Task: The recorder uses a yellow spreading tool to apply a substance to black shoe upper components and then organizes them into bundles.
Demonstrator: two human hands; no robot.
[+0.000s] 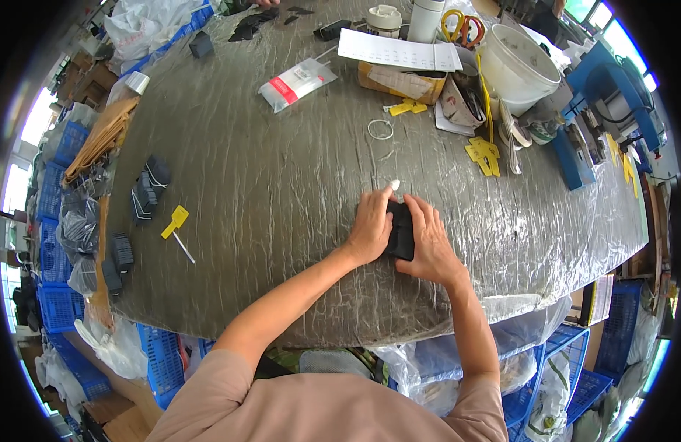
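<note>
Both hands on one small black block-shaped part (402, 230), lying flat on the bench (281, 184) near the front edge, a bit right of centre. Left hand (370, 225) cups its left side, fingers curled over the top; right hand (431, 239) lies over the right side, fingers half-bent, pressing rather than gripping. Small white bit (395, 184) at the left fingertips, can't tell what it is. Risks: bench is wrapped in wrinkled plastic film, so the part can skate under side pressure, and w/ the front edge this close it could go off into the blue crates (576, 368) below. Fingers cover most of the part, so alignment is judged blind, easy to pinch a fingertip. Loose yellow tag (175, 219) and black part stacks (147, 190) toward the left edge are well apart, no snag risk.
</note>
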